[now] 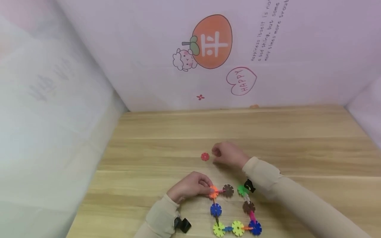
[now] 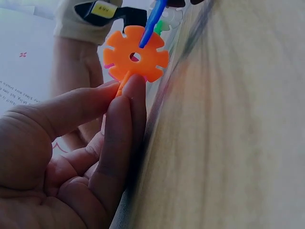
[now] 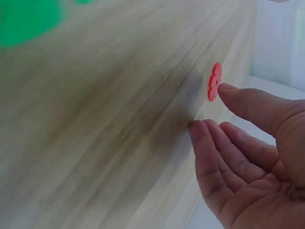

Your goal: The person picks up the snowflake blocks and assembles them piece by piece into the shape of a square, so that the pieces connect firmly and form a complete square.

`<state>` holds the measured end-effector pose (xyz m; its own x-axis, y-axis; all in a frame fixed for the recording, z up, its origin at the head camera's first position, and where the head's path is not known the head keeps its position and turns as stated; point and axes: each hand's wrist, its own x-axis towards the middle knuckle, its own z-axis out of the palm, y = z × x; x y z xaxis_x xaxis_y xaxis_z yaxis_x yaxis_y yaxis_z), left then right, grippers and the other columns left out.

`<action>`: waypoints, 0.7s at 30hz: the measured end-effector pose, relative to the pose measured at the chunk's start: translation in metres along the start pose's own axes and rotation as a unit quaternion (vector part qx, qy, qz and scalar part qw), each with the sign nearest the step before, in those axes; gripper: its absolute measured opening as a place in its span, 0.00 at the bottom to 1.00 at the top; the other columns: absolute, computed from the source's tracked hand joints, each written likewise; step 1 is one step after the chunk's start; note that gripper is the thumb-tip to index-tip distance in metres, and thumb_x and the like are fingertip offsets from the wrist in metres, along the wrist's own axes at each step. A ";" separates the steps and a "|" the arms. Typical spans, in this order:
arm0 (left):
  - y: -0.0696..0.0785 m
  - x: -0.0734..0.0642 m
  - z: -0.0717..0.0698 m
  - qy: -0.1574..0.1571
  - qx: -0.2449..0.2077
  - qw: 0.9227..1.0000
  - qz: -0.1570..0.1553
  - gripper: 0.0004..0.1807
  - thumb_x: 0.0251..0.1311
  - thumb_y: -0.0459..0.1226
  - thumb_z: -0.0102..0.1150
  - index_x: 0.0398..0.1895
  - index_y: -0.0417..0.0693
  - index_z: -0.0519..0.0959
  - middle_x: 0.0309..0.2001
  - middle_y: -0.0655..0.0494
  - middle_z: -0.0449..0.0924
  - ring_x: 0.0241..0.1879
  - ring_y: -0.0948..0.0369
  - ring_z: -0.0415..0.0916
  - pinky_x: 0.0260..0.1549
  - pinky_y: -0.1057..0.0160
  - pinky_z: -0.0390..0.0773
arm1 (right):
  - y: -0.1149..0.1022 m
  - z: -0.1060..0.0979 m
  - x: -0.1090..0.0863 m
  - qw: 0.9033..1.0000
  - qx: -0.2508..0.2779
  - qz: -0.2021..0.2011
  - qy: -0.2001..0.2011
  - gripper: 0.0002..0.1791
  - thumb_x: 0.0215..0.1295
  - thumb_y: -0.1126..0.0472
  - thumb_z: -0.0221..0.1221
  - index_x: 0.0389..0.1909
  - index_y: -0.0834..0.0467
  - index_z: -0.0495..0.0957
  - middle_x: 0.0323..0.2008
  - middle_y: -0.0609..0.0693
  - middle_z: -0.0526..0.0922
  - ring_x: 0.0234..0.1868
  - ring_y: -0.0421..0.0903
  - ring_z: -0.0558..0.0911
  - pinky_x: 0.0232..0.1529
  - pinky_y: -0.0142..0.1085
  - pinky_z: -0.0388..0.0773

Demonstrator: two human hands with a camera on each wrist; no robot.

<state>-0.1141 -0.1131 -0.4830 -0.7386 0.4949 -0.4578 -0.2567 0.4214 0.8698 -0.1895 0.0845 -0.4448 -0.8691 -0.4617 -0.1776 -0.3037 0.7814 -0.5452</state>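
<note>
My left hand (image 1: 190, 185) pinches an orange notched plastic disc (image 2: 155, 59) between thumb and fingertips. This disc belongs to a chain of linked notched discs laid out like a square frame. One end of the chain is a brown disc (image 1: 228, 191), the other a green disc (image 1: 241, 190), with a gap between them. Beyond the chain, a single red notched disc (image 3: 215, 82) lies flat on the table. My right hand (image 1: 229, 154) is just right of it, fingers loosely bent and holding nothing, with the thumb tip overlapping the disc's edge in the right wrist view.
The chain's near side has yellow discs (image 1: 238, 228) and a dark blue corner disc (image 1: 255, 228). Under everything is a wood-grain table (image 1: 160, 145). A printed white sheet (image 1: 154, 49) rises at the back, and another pale sheet (image 1: 53, 125) stands along the left.
</note>
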 end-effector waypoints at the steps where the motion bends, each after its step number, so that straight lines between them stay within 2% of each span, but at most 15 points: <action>1: 0.000 0.000 0.001 -0.001 -0.001 1.000 0.000 0.03 0.56 0.34 0.69 0.32 0.45 0.84 0.26 0.55 0.85 0.25 0.64 0.77 0.25 0.68 0.72 | -0.002 0.001 0.002 1.000 -0.006 0.000 0.002 0.20 0.58 0.60 0.69 0.50 0.64 0.81 0.37 0.52 0.85 0.38 0.44 0.81 0.46 0.42 0.81; 9: 0.003 -0.001 0.002 -0.005 -0.010 1.000 0.002 0.05 0.56 0.33 0.69 0.34 0.42 0.83 0.27 0.53 0.86 0.26 0.64 0.80 0.27 0.68 0.75 | -0.012 0.009 0.015 0.999 -0.024 -0.033 0.017 0.21 0.56 0.60 0.71 0.48 0.66 0.81 0.33 0.52 0.85 0.36 0.44 0.81 0.45 0.42 0.82; 13: 0.004 -0.002 0.002 -0.005 -0.012 1.000 0.001 0.06 0.55 0.32 0.70 0.34 0.41 0.83 0.27 0.52 0.85 0.26 0.64 0.79 0.27 0.69 0.75 | -0.013 0.014 0.021 0.999 -0.030 -0.036 0.023 0.17 0.55 0.59 0.72 0.42 0.64 0.82 0.30 0.50 0.83 0.32 0.42 0.78 0.40 0.39 0.80; 21: 0.005 -0.003 0.002 -0.005 -0.029 1.000 -0.006 0.05 0.55 0.30 0.68 0.34 0.40 0.82 0.26 0.53 0.84 0.25 0.64 0.79 0.27 0.68 0.77 | -0.019 0.016 0.024 0.997 -0.049 -0.049 0.024 0.09 0.57 0.61 0.71 0.31 0.59 0.80 0.23 0.46 0.76 0.26 0.41 0.71 0.30 0.33 0.71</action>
<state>-0.1120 -0.1108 -0.4775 -0.7289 0.4986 -0.4691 -0.3004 0.3828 0.8736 -0.1987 0.0515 -0.4515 -0.8501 -0.5193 -0.0876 -0.4225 0.7718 -0.4752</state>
